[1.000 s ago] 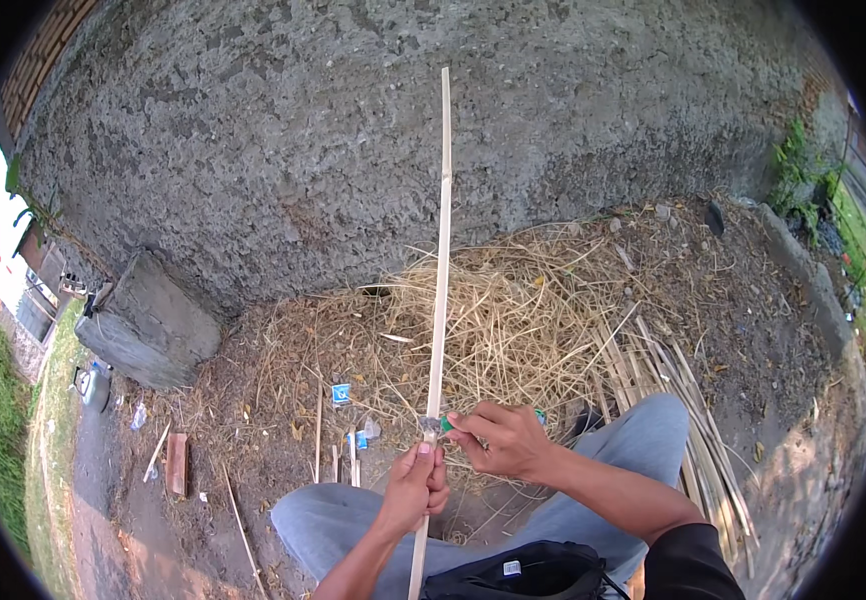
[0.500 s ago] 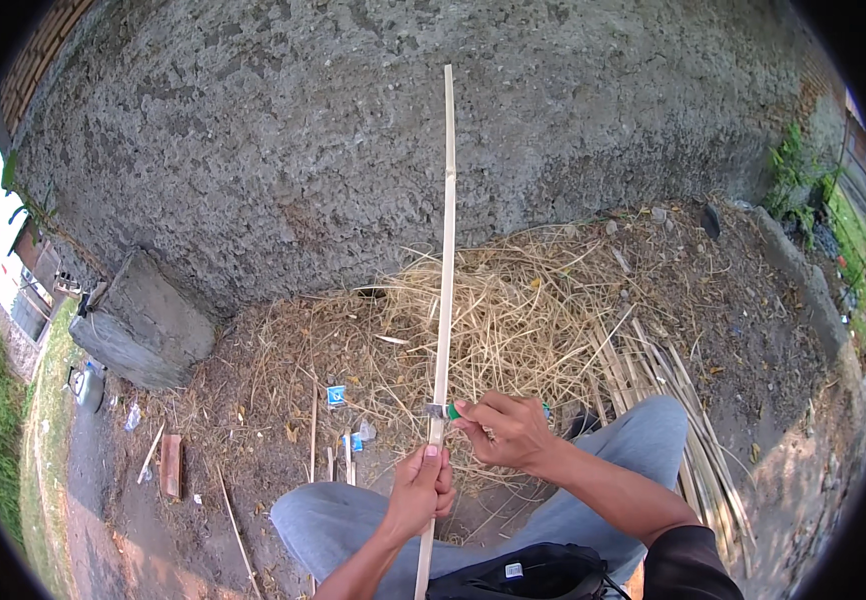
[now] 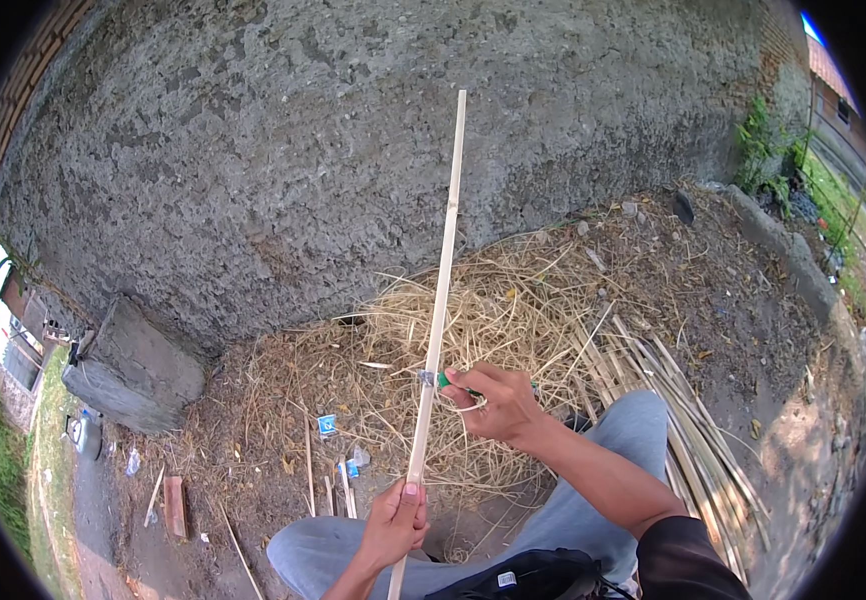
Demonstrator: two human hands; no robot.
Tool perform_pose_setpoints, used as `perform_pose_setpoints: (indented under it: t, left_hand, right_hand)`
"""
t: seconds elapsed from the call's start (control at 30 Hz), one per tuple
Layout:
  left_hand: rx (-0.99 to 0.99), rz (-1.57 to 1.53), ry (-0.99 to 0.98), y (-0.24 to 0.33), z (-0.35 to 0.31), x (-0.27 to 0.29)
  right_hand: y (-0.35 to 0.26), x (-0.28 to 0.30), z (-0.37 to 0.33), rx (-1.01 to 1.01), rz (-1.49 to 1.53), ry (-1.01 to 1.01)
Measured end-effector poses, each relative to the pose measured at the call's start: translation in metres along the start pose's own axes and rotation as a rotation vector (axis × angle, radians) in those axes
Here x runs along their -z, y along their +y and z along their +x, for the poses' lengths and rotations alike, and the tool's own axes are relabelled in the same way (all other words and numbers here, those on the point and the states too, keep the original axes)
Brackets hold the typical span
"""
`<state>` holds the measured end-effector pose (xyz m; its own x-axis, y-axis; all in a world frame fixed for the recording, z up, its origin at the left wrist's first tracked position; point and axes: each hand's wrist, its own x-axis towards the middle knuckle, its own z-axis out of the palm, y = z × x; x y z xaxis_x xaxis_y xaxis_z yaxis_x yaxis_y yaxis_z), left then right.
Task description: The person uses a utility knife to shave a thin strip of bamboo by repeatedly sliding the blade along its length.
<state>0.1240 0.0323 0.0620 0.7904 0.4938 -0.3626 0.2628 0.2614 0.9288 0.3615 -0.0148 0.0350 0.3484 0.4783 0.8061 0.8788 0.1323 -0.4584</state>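
Note:
A long pale bamboo strip (image 3: 442, 290) runs from my lap up and away in front of the wall, with a darker node partway along it. My left hand (image 3: 394, 524) is closed round its lower part, thumb on top. Farther up the strip, my right hand (image 3: 499, 402) grips a knife (image 3: 442, 380) by its green handle, most of which the fingers hide. The short metal blade lies across the strip and touches it. Under and beyond my hands is a heap of thin bamboo shavings (image 3: 493, 325).
A bundle of bamboo strips (image 3: 698, 440) lies by my right knee. The rough grey wall (image 3: 353, 150) rises ahead. A stone block (image 3: 143, 360), a reddish-brown block (image 3: 176, 507) and a blue wrapper (image 3: 326, 425) are to the left. My bent legs frame the front.
The knife in my right hand has moved farther up the strip, away from my left hand. The strip now leans more to the right, and my left hand sits lower. The view has shifted slightly.

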Motion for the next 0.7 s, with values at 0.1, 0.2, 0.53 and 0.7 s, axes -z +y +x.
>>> perform_pose_setpoints:
  t: [0.1, 0.2, 0.53, 0.7]
  left_hand:
    - [0.019, 0.045, 0.005, 0.004, -0.010, 0.003]
    - [0.206, -0.030, -0.046, -0.004, -0.038, 0.012]
    - [0.222, 0.174, 0.004, 0.004, -0.117, 0.016]
    - [0.327, -0.049, 0.017, -0.019, -0.125, 0.023]
  right_hand:
    - [0.007, -0.005, 0.005, 0.000, 0.026, 0.084]
    - [0.030, 0.007, 0.021, -0.154, -0.045, 0.088]
    - [0.062, 0.018, 0.023, -0.229, -0.030, 0.194]
    - [0.060, 0.017, 0.023, -0.325, -0.040, 0.116]
